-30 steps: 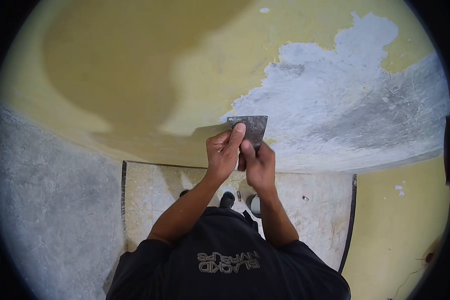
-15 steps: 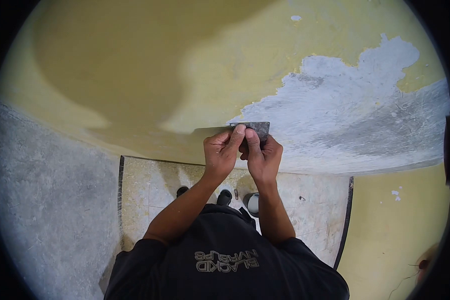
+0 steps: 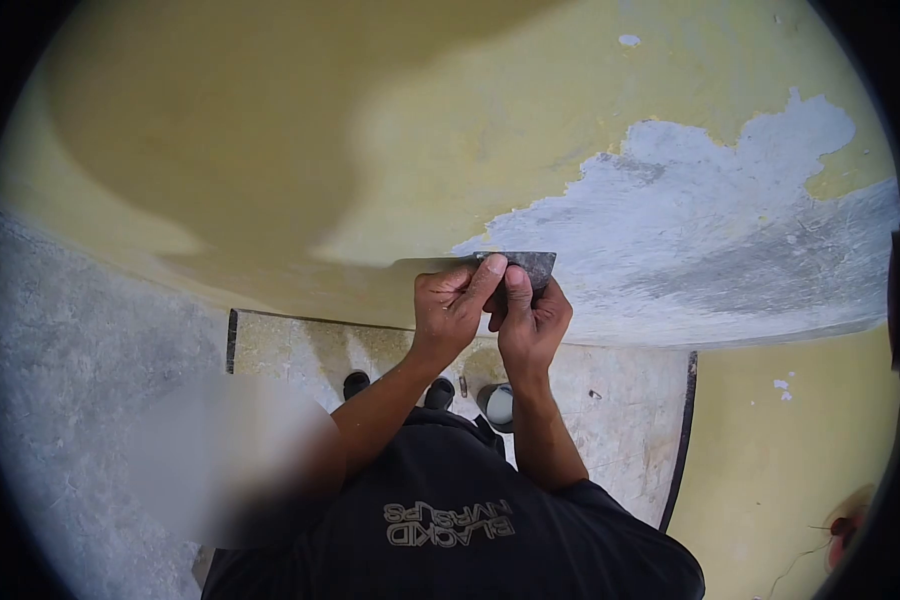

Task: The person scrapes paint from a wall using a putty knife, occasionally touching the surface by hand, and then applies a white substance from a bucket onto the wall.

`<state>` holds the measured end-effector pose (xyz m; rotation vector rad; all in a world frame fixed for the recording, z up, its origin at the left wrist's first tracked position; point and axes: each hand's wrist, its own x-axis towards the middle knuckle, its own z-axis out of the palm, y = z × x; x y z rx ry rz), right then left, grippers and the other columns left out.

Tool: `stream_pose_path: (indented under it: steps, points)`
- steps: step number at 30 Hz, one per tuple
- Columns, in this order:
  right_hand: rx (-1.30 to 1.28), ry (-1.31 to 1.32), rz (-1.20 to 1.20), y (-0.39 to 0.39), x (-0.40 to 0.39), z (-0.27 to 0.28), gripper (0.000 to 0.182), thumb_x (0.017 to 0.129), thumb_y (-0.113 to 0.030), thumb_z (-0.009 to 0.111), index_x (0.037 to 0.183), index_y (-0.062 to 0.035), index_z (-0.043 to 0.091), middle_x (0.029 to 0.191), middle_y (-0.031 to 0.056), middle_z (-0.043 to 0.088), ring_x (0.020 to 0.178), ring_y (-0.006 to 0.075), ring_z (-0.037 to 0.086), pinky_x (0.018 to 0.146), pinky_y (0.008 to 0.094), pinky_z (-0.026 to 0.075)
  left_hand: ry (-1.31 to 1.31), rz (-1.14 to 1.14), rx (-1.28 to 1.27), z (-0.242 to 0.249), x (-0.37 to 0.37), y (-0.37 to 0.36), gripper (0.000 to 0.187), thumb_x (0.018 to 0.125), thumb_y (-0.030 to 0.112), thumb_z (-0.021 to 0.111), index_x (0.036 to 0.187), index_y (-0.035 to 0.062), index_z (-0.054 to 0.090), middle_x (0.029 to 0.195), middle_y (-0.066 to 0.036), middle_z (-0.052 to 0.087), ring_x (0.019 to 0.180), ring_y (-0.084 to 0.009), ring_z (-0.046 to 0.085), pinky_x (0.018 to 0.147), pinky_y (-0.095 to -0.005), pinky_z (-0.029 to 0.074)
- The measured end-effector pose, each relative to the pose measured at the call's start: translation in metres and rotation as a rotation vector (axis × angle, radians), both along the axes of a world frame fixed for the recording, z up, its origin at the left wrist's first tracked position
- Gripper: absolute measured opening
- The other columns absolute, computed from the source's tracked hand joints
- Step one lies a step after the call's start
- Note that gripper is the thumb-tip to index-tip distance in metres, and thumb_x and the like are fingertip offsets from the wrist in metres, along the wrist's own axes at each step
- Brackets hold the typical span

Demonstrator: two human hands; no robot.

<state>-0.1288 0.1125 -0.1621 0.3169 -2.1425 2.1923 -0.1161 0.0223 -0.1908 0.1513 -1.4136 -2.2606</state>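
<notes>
Both of my hands grip one flat dark scraper blade (image 3: 536,264) at the wall. My left hand (image 3: 454,308) is closed on its left part, the thumb pressed on its face. Close beside it, my right hand (image 3: 532,318) pinches the right part, thumb also on the face. The blade's top edge lies at the lower left border of a bare whitish-grey patch (image 3: 710,220), where the yellow paint (image 3: 470,130) ends. The fingers behind the blade are mostly hidden.
Below the wall is a tiled floor (image 3: 630,400) with dark footwear (image 3: 439,393) and a pail with whitish contents (image 3: 498,407). Grey wall (image 3: 100,330) stands at the left. Wires hang from a wall opening (image 3: 845,530) at the lower right. A blurred area covers part of the lower left.
Both hands and the blade appear slightly further right and lower in view. The view itself has shifted a little, and a blurred area now covers the lower left.
</notes>
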Motion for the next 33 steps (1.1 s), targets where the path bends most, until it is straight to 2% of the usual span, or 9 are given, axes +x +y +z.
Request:
stream_pose_path:
  steps: [5, 7, 11, 14, 17, 23, 26, 27, 33]
  points:
    - [0.029, -0.047, -0.039, 0.007, 0.008, -0.011, 0.030, 0.096, -0.025, 0.059, 0.088, 0.0046, 0.062, 0.065, 0.0028, 0.060, 0.057, 0.0068, 0.052, 0.051, 0.0221, 0.043, -0.034, -0.047, 0.040, 0.001, 0.008, 0.004, 0.030, 0.094, 0.017, 0.063, 0.072, -0.0032, 0.066, 0.059, -0.001, 0.059, 0.053, -0.0041, 0.050, 0.044, -0.0216, 0.040]
    - [0.049, -0.012, -0.043, 0.000, -0.003, -0.005, 0.031, 0.096, -0.025, 0.059, 0.088, 0.0049, 0.061, 0.065, 0.0028, 0.060, 0.058, 0.0073, 0.053, 0.052, 0.0228, 0.044, 0.009, 0.076, -0.055, 0.000, 0.000, 0.007, 0.032, 0.094, 0.015, 0.063, 0.068, -0.0028, 0.064, 0.056, 0.000, 0.058, 0.051, -0.0041, 0.050, 0.043, -0.0218, 0.039]
    - [0.030, -0.010, -0.062, 0.000, 0.005, -0.005, 0.031, 0.096, -0.024, 0.059, 0.087, 0.0054, 0.060, 0.067, 0.0029, 0.060, 0.060, 0.0080, 0.054, 0.054, 0.0237, 0.045, 0.028, 0.039, -0.040, 0.002, 0.000, 0.001, 0.034, 0.093, 0.013, 0.063, 0.064, -0.0022, 0.061, 0.055, 0.000, 0.056, 0.049, -0.0046, 0.049, 0.041, -0.0224, 0.038]
    - [0.003, 0.029, -0.054, -0.002, 0.002, -0.009, 0.031, 0.096, -0.024, 0.059, 0.086, 0.0055, 0.060, 0.067, 0.0027, 0.060, 0.060, 0.0079, 0.054, 0.054, 0.0237, 0.045, -0.013, 0.051, -0.041, -0.001, 0.002, 0.006, 0.032, 0.094, 0.014, 0.062, 0.066, -0.0005, 0.060, 0.062, 0.003, 0.054, 0.056, -0.0037, 0.046, 0.049, -0.0213, 0.036]
    - [-0.007, -0.013, -0.072, -0.004, 0.003, -0.005, 0.032, 0.096, -0.025, 0.060, 0.086, 0.0051, 0.060, 0.067, 0.0028, 0.060, 0.060, 0.0076, 0.053, 0.054, 0.0238, 0.045, 0.059, 0.048, -0.019, 0.001, -0.001, 0.003, 0.032, 0.093, 0.014, 0.064, 0.065, -0.0030, 0.063, 0.056, 0.000, 0.057, 0.049, -0.0048, 0.050, 0.040, -0.0230, 0.039]
    - [-0.022, -0.021, -0.087, -0.008, 0.002, -0.003, 0.033, 0.096, -0.027, 0.059, 0.087, 0.0049, 0.061, 0.066, 0.0031, 0.061, 0.060, 0.0081, 0.053, 0.053, 0.0242, 0.045, 0.030, 0.063, -0.020, 0.008, 0.000, 0.001, 0.029, 0.093, 0.015, 0.065, 0.072, -0.0045, 0.066, 0.059, 0.000, 0.059, 0.049, -0.0050, 0.052, 0.041, -0.0237, 0.042]
    - [0.069, -0.016, -0.125, -0.002, 0.005, -0.011, 0.034, 0.096, -0.028, 0.059, 0.087, 0.0046, 0.061, 0.065, 0.0032, 0.060, 0.059, 0.0083, 0.053, 0.053, 0.0241, 0.045, -0.032, 0.003, 0.030, 0.003, 0.005, 0.005, 0.029, 0.093, 0.015, 0.063, 0.069, -0.0006, 0.064, 0.062, 0.003, 0.055, 0.056, -0.0037, 0.046, 0.048, -0.0211, 0.037]
    - [0.060, 0.004, -0.118, -0.007, -0.002, -0.006, 0.034, 0.096, -0.028, 0.059, 0.087, 0.0046, 0.061, 0.065, 0.0032, 0.060, 0.059, 0.0083, 0.053, 0.053, 0.0241, 0.045, -0.020, 0.078, -0.038, 0.008, 0.001, 0.004, 0.030, 0.094, 0.015, 0.063, 0.068, -0.0001, 0.063, 0.062, 0.002, 0.056, 0.056, -0.0039, 0.047, 0.049, -0.0209, 0.037]
    - [0.011, -0.002, -0.090, -0.004, 0.002, -0.004, 0.034, 0.096, -0.028, 0.059, 0.087, 0.0051, 0.061, 0.066, 0.0038, 0.061, 0.060, 0.0079, 0.054, 0.055, 0.0240, 0.046, -0.019, 0.031, -0.022, 0.017, 0.001, 0.001, 0.030, 0.094, 0.014, 0.062, 0.068, -0.0005, 0.063, 0.061, 0.003, 0.054, 0.055, -0.0037, 0.046, 0.049, -0.0208, 0.037]
